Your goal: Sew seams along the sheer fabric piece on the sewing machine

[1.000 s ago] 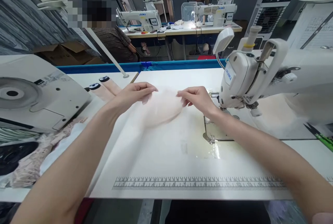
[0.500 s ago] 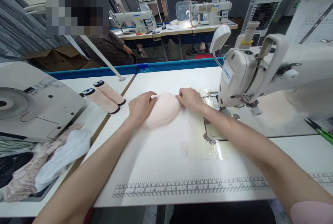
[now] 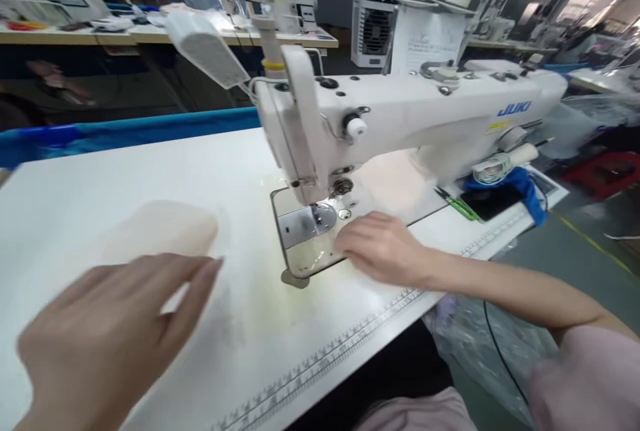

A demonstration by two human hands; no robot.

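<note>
A pale pink bra cup (image 3: 167, 224), blurred, lies on the white sewing table (image 3: 95, 184). My left hand (image 3: 120, 317) is over its near edge, thumb and fingertips drawn together in a pinch; the exact contact is hidden. My right hand (image 3: 380, 247) is closed, fingers curled down, beside the metal needle plate (image 3: 303, 227) of the sewing machine (image 3: 430, 111). Whatever is between those fingers, if anything, does not show. More pale pink material (image 3: 387, 177) lies behind the needle area, beneath the machine arm.
Green-handled thread snips (image 3: 460, 205) lie right of the machine, near a dark phone-like object (image 3: 493, 203) and blue cloth (image 3: 533, 194). A printed ruler (image 3: 325, 361) runs along the front edge. The machine's lamp (image 3: 205, 47) juts out left. Other sewing machines stand behind.
The view has swung right. My right hand has let go of the cup and moved right, past the needle plate. My left hand has stayed by the cup, now over its near edge.
</note>
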